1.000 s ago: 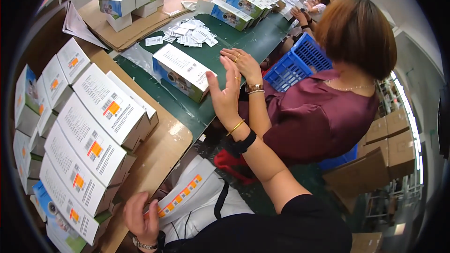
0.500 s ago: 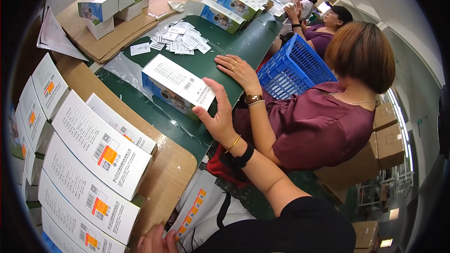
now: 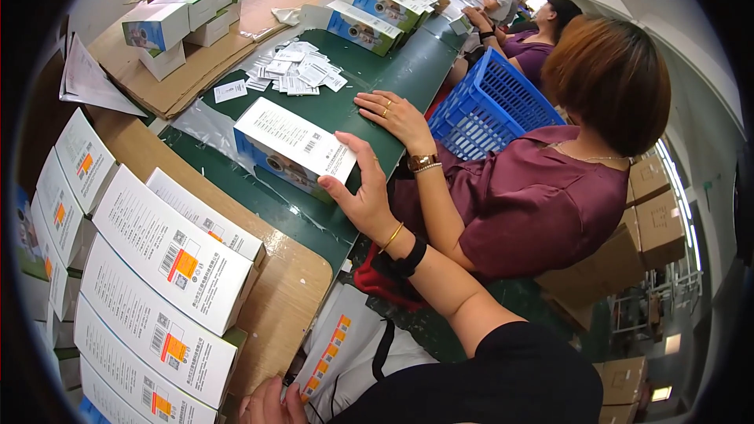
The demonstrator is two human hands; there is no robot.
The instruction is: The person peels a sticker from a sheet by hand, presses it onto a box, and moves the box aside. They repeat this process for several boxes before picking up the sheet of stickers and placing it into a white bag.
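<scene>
My right hand (image 3: pixel 361 180), with a gold bracelet and black wristband, grips the near right end of a white and blue carton (image 3: pixel 294 137) on the green table. Its thumb is at the front edge and its fingers are over the far side. No orange sticker shows on this carton's white face. At the bottom edge my left hand (image 3: pixel 271 404), partly cut off, pinches a strip of orange stickers (image 3: pixel 326 357) that lies across my lap. To the left stand several similar cartons (image 3: pixel 161 247), each with an orange sticker beside its barcode.
Loose white cards (image 3: pixel 302 69) lie heaped beyond the carton. More cartons stand on cardboard (image 3: pixel 157 27) and at the table's far side (image 3: pixel 365 27). A co-worker in a maroon top (image 3: pixel 518 204) sits close at right, one hand on the table, near a blue basket (image 3: pixel 491 106).
The view has shifted slightly, so the stickered cartons at left appear a little lower and farther right. Both hands keep their holds, and the carton stays in place on the table.
</scene>
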